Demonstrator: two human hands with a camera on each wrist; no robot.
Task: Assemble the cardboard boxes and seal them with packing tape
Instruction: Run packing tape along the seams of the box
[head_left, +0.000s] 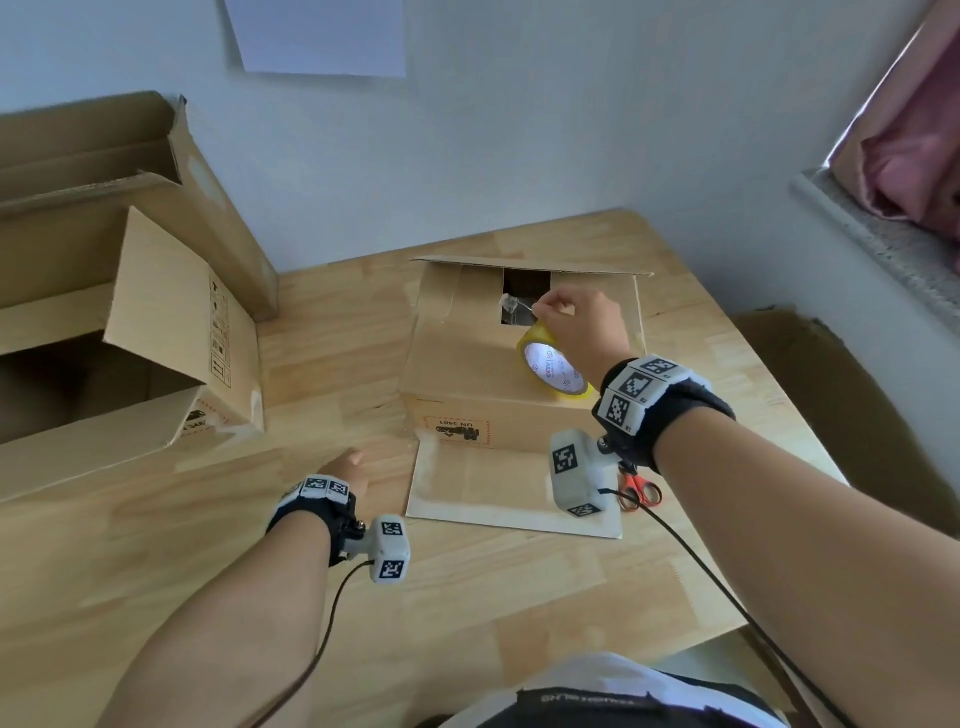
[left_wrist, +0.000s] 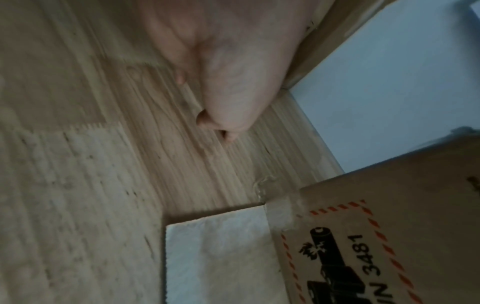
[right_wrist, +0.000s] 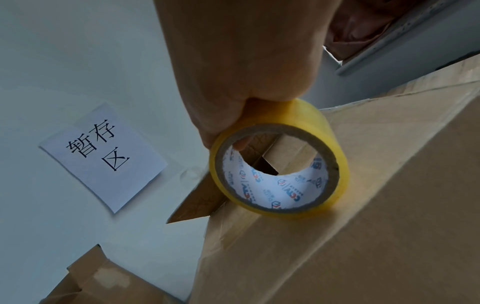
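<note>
A small cardboard box (head_left: 467, 374) stands mid-table, its near flap (head_left: 493, 488) lying flat on the wood. The top flaps leave a dark gap at the far end. My right hand (head_left: 576, 322) holds a yellow tape roll (head_left: 553, 371) on edge on the box top, and its thumb and forefinger pinch the loose tape end (head_left: 511, 306) over the gap. In the right wrist view the hand (right_wrist: 246, 61) grips the roll (right_wrist: 319, 123) on the box (right_wrist: 363, 226). My left hand (head_left: 348, 470) hovers low over the table left of the box, holding nothing, fingers loosely curled (left_wrist: 228, 72).
A large open box (head_left: 130, 338) sits at the left, a taller one (head_left: 104, 156) behind it against the wall. Orange-handled scissors (head_left: 641, 491) lie right of the flat flap. A paper sign (right_wrist: 103, 156) hangs on the wall. Flat cardboard (head_left: 831, 389) leans beyond the table's right edge.
</note>
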